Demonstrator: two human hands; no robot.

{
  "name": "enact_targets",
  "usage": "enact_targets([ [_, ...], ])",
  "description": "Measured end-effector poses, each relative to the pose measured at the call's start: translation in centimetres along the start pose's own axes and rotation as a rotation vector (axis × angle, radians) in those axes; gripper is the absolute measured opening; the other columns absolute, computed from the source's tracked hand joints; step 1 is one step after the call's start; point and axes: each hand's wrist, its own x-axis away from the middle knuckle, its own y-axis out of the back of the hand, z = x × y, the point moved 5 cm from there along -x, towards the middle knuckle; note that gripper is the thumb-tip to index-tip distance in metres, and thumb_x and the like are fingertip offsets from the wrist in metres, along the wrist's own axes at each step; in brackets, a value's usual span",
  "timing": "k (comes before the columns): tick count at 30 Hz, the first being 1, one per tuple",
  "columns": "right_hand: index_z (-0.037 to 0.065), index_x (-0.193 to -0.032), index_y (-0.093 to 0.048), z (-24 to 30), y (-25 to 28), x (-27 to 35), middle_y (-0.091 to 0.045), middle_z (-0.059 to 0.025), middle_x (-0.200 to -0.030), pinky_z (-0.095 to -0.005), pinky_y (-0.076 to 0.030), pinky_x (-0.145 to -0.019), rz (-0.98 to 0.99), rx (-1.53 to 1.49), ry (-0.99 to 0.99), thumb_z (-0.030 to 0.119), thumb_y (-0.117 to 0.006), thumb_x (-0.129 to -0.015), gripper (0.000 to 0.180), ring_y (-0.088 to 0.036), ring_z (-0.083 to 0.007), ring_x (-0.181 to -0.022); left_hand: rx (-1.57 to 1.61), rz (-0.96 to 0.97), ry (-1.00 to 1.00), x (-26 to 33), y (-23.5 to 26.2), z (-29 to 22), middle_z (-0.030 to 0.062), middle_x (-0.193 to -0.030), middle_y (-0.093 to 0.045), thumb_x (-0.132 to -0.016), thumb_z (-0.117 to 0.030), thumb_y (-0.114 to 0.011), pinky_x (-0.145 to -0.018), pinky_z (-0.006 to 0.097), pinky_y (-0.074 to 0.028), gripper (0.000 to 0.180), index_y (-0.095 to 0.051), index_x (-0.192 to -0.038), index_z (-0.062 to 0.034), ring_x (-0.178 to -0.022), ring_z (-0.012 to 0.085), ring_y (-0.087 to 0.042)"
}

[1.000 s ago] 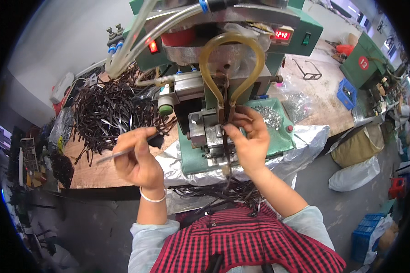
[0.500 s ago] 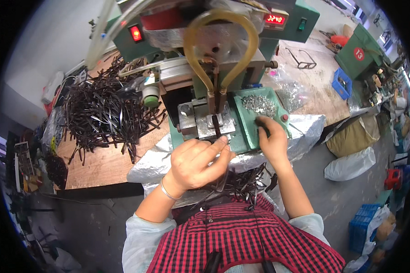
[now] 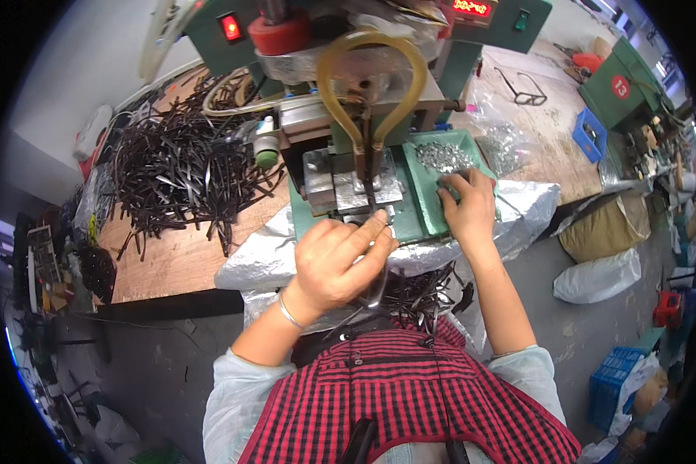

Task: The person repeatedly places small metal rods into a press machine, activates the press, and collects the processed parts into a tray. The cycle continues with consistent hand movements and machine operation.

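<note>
My left hand (image 3: 336, 259) is closed in a pinch at the front of a metal fixture (image 3: 340, 183) on the bench machine. Between its thumb and forefinger is the end of a narrow dark strip (image 3: 370, 203), which runs back under the machine's two copper-coloured tips (image 3: 366, 164). A bent amber hose loops above these tips. To the right, my right hand (image 3: 472, 210) hovers over a green tray (image 3: 427, 203) holding small silvery metal pieces (image 3: 442, 157). Its fingers are bent, with thumb and forefinger close together; anything between them is too small to make out.
A big heap of dark strips (image 3: 182, 170) covers the wooden table on the left. More strips (image 3: 421, 294) lie below my hands. Crumpled foil (image 3: 259, 259) lines the table's front edge. Eyeglasses (image 3: 527, 98) and a blue bin (image 3: 589, 139) sit at the right.
The view has tilted, and the machine's upper part sits higher in it. My right hand has drawn its thumb and forefinger closer together over the tray. My left hand keeps its pinch on the strip.
</note>
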Motion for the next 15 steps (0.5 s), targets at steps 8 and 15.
enact_targets([
  [8, 0.004, -0.095, -0.064, -1.3, -1.0, 0.6, -0.068, -0.0136, -0.092, -0.0484, -0.051, -0.079, -0.069, 0.037, 0.036, 0.01, -0.072, -0.087, 0.013, -0.065, -0.0366, -0.09, -0.499, -0.162, 0.366, 5.7, 7.7, 0.5, 0.0109, -0.089, -0.072, -0.08, 0.005, -0.079, -0.064, 0.034, -0.052, 0.025, -0.071, -0.101, -0.0055, -0.07, 0.0244, -0.065],
  [15, 0.004, -0.104, -0.075, 0.2, 0.0, -0.5, -0.075, -0.0131, -0.098, -0.0371, -0.052, -0.086, -0.097, -0.258, -0.016, 0.007, -0.071, -0.092, 0.013, -0.07, -0.0291, -0.09, -0.87, 0.753, 0.44, 13.2, 0.8, 18.3, 0.0126, -0.099, -0.064, -0.074, -0.006, -0.065, -0.078, 0.042, -0.049, 0.007, -0.072, -0.075, -0.0055, -0.096, 0.0312, -0.06],
])
